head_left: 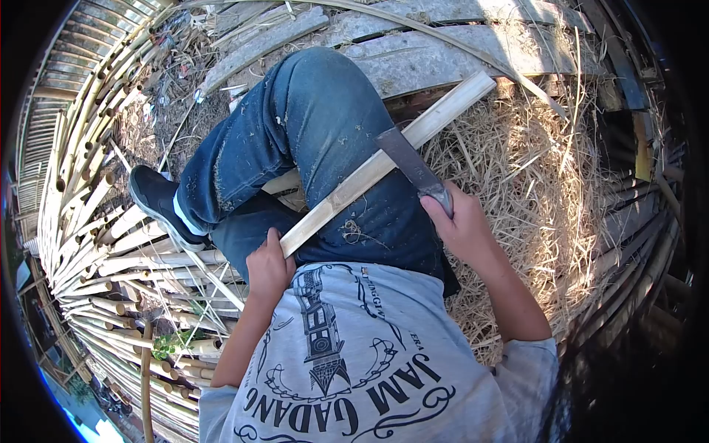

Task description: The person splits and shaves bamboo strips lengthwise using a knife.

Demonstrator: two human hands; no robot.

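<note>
A pale split bamboo strip (340,196) lies slantwise across my jeans-covered thigh, its far end reaching up to the right. My left hand (270,267) is closed around its near end, close to my shirt. In my right hand (465,221) is the grey handle of a machete with a broad dark blade (410,162). The blade crosses over the strip around its middle and seems to rest on it. Fingers of both hands are wrapped, partly hidden by what they hold.
Many cut bamboo poles (111,288) are stacked along the left side. Dry shavings (509,199) cover the ground at the right. Weathered boards (443,55) lie beyond my bent knee. My shod foot (159,203) rests near the poles.
</note>
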